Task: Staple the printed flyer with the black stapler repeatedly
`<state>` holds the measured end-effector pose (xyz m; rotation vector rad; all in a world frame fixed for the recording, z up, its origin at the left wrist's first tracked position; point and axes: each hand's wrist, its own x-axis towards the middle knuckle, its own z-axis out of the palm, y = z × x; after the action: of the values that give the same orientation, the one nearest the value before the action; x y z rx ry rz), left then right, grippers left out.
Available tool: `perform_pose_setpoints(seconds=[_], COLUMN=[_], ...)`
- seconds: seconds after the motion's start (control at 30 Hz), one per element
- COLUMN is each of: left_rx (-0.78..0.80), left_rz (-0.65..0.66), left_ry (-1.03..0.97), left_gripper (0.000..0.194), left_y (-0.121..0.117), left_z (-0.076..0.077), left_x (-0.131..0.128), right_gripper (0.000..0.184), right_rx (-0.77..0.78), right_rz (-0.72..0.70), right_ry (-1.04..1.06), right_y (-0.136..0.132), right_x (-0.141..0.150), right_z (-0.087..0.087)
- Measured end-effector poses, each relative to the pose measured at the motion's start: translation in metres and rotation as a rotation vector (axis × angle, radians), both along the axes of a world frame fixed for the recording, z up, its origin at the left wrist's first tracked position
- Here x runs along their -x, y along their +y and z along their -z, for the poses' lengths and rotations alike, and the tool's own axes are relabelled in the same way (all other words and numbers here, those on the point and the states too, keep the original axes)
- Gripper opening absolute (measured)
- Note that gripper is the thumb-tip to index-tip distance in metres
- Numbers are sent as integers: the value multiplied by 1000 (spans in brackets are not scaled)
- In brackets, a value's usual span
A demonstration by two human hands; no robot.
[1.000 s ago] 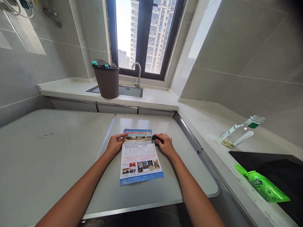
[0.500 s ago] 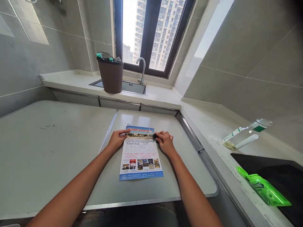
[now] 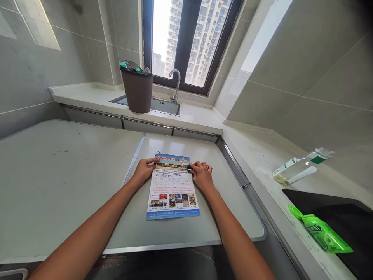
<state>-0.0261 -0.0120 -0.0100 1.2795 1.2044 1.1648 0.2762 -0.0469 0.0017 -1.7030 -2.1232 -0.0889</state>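
Observation:
A printed flyer (image 3: 174, 186) with blue bands, a building photo, text and small pictures lies flat on the white table. My left hand (image 3: 143, 171) holds its upper left edge, the index finger stretched over the paper and the thumb just below. At the upper right edge, my right hand (image 3: 202, 175) is closed around a small black object (image 3: 189, 168). A bit of red shows by that hand's outer fingers; most of the object is hidden, so its kind is unclear.
The folding table (image 3: 87, 186) has a seam left of the flyer. A brown bin (image 3: 136, 91) stands at the sink (image 3: 166, 107) behind it. On the right counter are a clear jar (image 3: 309, 165), a green squeeze pouch (image 3: 323, 233) and a black panel (image 3: 335, 206).
My right hand's fingers have shifted slightly over the black object, and red now shows beside them. My left hand and the flyer stay nearly in place; the camera view has moved a little.

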Motion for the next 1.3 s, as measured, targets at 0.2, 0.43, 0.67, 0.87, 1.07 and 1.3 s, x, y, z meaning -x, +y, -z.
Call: perform_pose_setpoints(seconds=[0.2,0.43,0.67,0.87,1.07,1.3], left_rx=[-15,-180,-379,-416,-429,-492], left_rz=[0,-20,24,27,124,172], left_ry=[21,252,566,798,892,977], left_gripper=[55,37,38,27,24,30], left_y=[0,4,4,4,-1,-2], left_z=[2,3,7,10,12,15], left_x=[2,2,0,-5,-6,-7], right_gripper=[43,56,54,51,48,46], right_rx=[-33,-60,-78,-200,-158,5], right_rz=[28,-19,185,358,-124,-476], right_ry=[-97,6,108,173,359,245], right_y=[-5,-5,6,3,-7,-26], right_x=[13,-13,-24,-36,-11,42], right_z=[5,2,8,1,-8,-11])
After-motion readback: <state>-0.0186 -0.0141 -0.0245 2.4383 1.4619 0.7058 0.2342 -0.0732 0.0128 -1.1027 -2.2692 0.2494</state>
